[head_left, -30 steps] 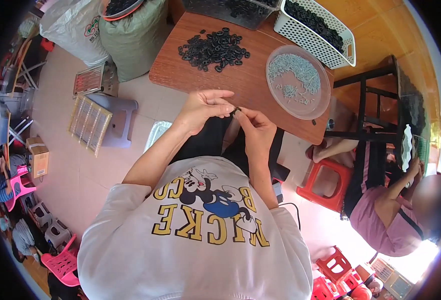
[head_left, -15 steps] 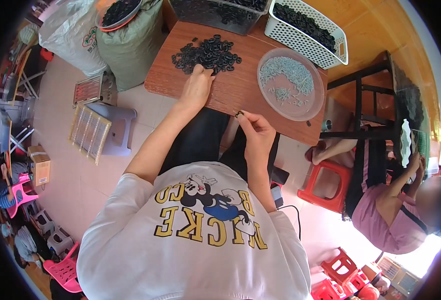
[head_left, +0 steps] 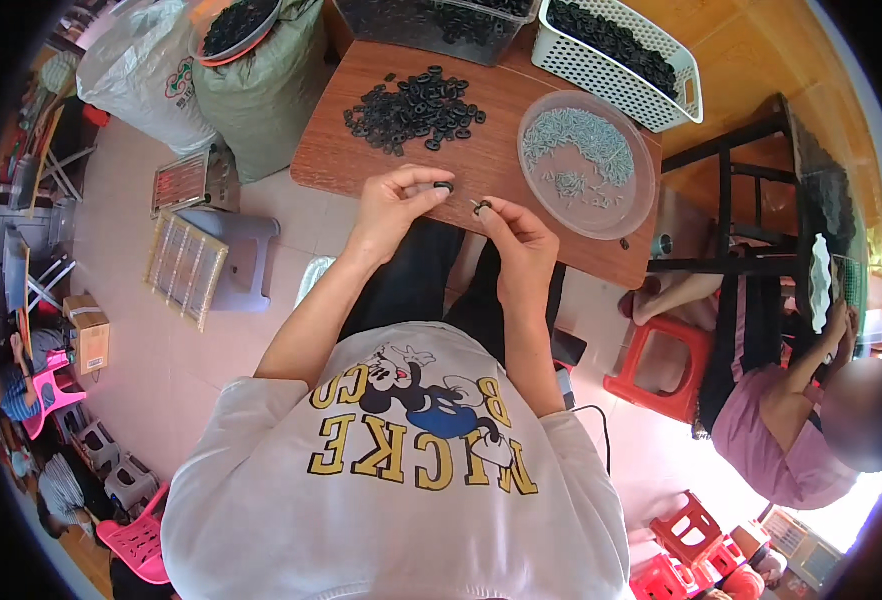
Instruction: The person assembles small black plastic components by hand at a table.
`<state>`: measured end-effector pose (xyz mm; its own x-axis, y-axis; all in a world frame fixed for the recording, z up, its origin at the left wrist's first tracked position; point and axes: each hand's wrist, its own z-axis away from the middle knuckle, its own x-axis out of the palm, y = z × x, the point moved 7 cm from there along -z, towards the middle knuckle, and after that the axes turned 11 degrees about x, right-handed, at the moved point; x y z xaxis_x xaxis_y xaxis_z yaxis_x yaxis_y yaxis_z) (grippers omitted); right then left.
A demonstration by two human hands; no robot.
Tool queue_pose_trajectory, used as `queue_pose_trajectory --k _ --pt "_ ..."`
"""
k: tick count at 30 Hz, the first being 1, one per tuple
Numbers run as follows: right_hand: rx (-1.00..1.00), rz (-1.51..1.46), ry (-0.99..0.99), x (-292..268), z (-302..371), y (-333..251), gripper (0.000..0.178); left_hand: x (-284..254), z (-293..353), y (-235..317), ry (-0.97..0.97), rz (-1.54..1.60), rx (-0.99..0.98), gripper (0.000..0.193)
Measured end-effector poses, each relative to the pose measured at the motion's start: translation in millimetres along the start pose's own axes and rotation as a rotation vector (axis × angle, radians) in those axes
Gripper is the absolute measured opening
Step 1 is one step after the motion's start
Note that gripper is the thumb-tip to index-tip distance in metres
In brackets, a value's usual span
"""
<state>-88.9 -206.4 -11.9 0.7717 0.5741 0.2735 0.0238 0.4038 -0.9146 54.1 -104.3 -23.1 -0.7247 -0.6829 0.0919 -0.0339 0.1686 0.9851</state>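
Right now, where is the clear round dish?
In the head view, the clear round dish sits at right on the table, in front of the white basket.

Place: small-parts assembly workshop
Surface (head_left: 496, 150): heaped black pieces (head_left: 421, 110), shallow dish (head_left: 626, 212) of silvery pins (head_left: 601, 140)
Floor (head_left: 211, 350): full sack (head_left: 266, 110), red stool (head_left: 661, 401)
Right: another worker (head_left: 776, 440)

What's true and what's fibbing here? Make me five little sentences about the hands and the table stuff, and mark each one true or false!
1. The left hand holds a small black piece. True.
2. The right hand is empty. False: the right hand pinches a small dark piece.
3. The black pile lies on the brown table. True.
4. The round tray holds apples. False: it holds pale little pieces.
5. The white basket has holes. True.
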Motion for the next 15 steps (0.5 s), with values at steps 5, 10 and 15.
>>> queue_pose_trajectory --k 5,10,15 --pt "-0.017 0.02 -0.011 5 1 -5 0.015 10 14 9 -0.003 0.485 -0.174 0.024" --pt "0.01 0.01 -0.03 12 8 -3 0.011 8 22 2 0.1 0.572 -0.297 0.022" --pt "-0.03 0.004 -0.036 12 7 3 0.01 16 29 -3 0.198 0.652 -0.363 0.023"
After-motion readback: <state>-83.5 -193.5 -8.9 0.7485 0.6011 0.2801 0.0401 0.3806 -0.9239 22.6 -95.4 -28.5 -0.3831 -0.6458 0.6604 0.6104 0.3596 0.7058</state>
